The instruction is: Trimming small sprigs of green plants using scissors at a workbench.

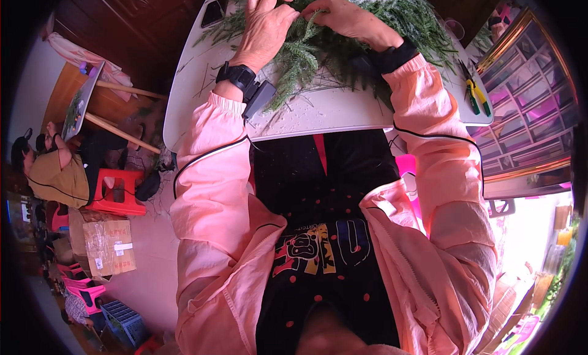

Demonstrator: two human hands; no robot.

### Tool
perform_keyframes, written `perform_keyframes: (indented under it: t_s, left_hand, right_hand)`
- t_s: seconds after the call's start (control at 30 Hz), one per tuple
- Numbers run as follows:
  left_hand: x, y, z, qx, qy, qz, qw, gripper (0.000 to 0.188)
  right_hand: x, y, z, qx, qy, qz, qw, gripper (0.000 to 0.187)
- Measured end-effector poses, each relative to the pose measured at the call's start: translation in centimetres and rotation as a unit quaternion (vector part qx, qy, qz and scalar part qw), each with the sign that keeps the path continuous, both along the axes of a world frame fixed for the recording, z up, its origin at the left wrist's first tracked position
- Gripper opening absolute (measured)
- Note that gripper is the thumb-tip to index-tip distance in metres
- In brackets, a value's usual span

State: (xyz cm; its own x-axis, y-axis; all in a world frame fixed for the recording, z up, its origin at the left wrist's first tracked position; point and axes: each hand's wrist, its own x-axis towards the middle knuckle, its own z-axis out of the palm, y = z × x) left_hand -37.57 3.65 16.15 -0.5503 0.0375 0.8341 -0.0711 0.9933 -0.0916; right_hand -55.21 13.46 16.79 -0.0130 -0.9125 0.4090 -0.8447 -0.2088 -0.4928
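Observation:
A bundle of green artificial pine branches [343, 37], dusted with white flecks, lies across a white table [324, 113]. My left hand [266, 24] rests on the left part of the greenery with its fingers curled around a sprig. My right hand [346, 15] grips the branches just to the right, fingertips nearly touching the left hand's. Both wrists carry black bands, and a small black device [257, 97] hangs from the left one. My pink jacket sleeves reach up from below.
Yellow-handled pliers [476, 93] lie at the table's right edge. A cabinet of small drawers [527, 110] stands to the right. At the left a seated person [58, 168] works by a red stool [116, 193], a cardboard box [110, 248] and a blue crate [125, 321].

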Motion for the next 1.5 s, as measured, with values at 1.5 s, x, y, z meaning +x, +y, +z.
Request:
perform_keyframes:
  t_s: [1.5]
  left_hand:
    - [0.9, -1.5, 0.8, 0.478, 0.046, -0.274, 0.833, 0.023]
  right_hand:
    - [4.3, 1.9, 3.7, -0.530, 0.366, -0.058, 0.762, 0.025]
